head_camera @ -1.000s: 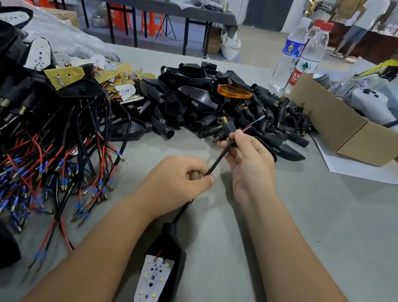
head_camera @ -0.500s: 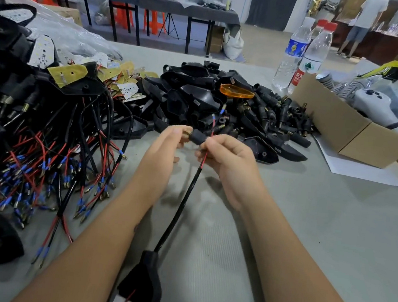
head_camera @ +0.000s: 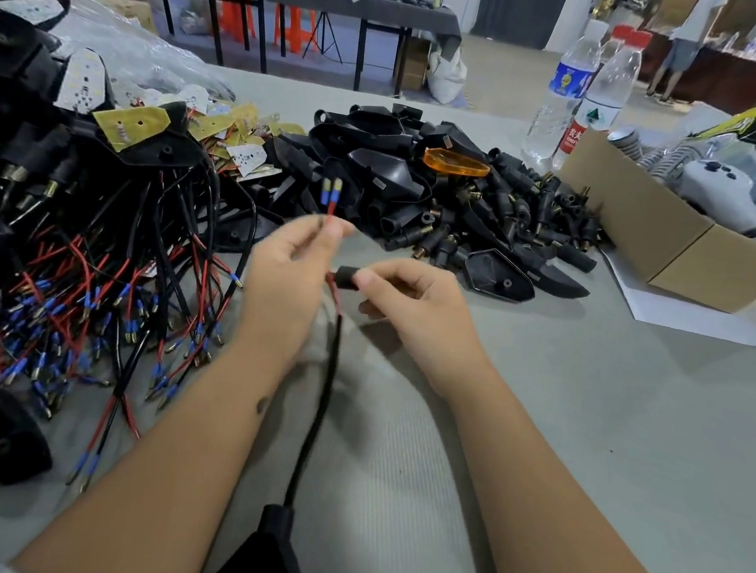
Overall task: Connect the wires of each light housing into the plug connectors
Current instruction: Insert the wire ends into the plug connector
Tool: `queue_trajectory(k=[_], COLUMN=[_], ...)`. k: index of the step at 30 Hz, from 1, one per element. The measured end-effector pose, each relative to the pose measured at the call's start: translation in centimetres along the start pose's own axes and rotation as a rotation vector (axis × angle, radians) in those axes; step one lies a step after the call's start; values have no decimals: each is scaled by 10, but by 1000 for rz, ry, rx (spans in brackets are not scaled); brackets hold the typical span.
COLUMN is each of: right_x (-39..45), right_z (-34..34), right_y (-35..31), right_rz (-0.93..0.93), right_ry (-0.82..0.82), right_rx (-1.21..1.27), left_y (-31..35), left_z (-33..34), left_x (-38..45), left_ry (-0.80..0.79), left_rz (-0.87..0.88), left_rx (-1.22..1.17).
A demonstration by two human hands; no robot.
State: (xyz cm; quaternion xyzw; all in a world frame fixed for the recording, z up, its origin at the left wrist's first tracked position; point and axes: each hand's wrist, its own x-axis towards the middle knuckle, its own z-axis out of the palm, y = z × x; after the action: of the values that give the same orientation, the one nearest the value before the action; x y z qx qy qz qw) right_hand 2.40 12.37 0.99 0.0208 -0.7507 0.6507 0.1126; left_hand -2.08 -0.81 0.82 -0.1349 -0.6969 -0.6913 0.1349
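Your two hands are over the desk (head_camera: 583, 451). The pile of wired housings (head_camera: 67, 227) lies to your left. The heap of plug connectors (head_camera: 447, 200) sits behind your hands. The cardboard box (head_camera: 682, 245) is to your right, with two water bottles (head_camera: 578, 87) behind it.

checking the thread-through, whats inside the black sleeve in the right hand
Red wires enter the black sleeve that the right hand pinches. Its inside is hidden; the left hand holds their blue-capped ends.

Red-label bottle (head_camera: 601, 97): Chinese characters, partly legible; other labels too blurred.
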Motion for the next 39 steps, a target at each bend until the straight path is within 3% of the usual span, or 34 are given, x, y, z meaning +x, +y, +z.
queue_trajectory(k=[5,8,10,15,18,22,27,39], right_x=[7,8,9,9,8,8,9,14], right_z=[-13,-16,-16,-16,-20,-21,-19,-13], right_y=[3,4,6,2,1,3,4,1], right_rz=[42,64,68,140,172,147,128,161], right_ry=[220,243,230,225,242,243,213,112], right_rx=[122,191,234,432,540,602,471,787], left_y=[-3,-4,-4,-9,-9,-10,-8,-5], left_z=[-15,-17,-10,6,11,13,13,15], left_x=[11,11,9,4,1,0,-1,-6], left_ry=[555,676,614,211,70,22,-42,-212], left_rz=[-22,-4,-15,-93,-143,-183,-153,-119], left_rx=[-200,-156,-131,8,81,153,169,251])
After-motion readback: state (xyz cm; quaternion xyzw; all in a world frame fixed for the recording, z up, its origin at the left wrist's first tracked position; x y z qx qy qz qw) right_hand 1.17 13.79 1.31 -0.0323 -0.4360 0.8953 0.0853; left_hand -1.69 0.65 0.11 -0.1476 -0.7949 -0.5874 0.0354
